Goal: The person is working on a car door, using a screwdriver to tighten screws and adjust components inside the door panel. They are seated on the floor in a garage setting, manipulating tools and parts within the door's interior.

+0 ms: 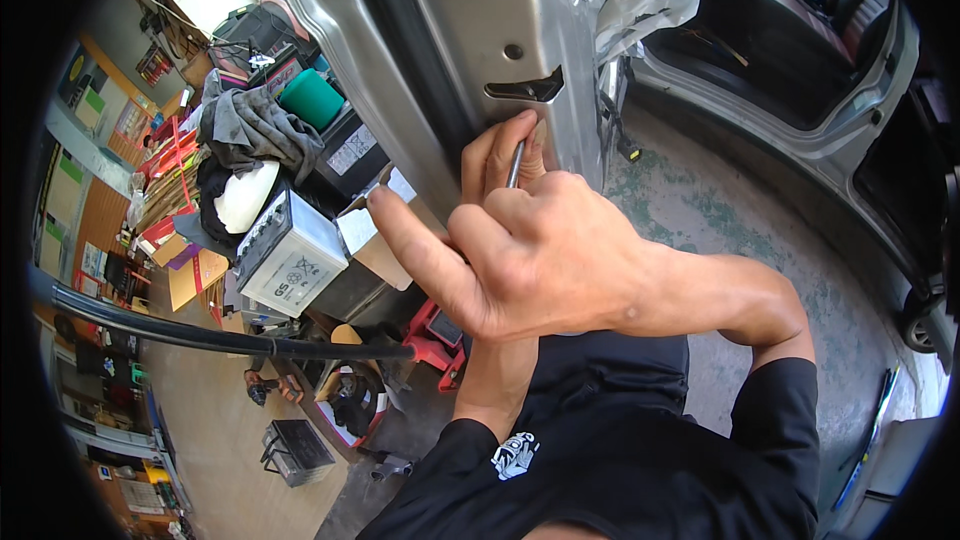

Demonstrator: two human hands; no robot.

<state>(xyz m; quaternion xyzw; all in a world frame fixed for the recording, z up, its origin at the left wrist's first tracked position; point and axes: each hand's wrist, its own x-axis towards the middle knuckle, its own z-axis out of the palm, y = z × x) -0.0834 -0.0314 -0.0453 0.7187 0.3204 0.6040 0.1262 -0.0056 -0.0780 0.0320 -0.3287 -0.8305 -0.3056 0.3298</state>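
Observation:
A silver car door [480, 0] stands on its edge in front of me, with a dark latch opening [528, 87] in its edge panel. Just below that opening, the fingers of my left hand [488, 155] close around a thin metal rod [516, 164] against the door edge. My right hand [550, 250] crosses in front and is closed on the same rod, one finger stretched out to the left. The rod's lower end is hidden inside the right hand, so its kind does not show. Most of the left palm lies behind the right hand.
A white-and-grey car battery [293, 255], a grey cloth [262, 125] and a green container [312, 98] are piled at the left. A black bar [220, 338] runs across low left, near a red tool stand [436, 345]. An open car body [790, 130] stands at the right.

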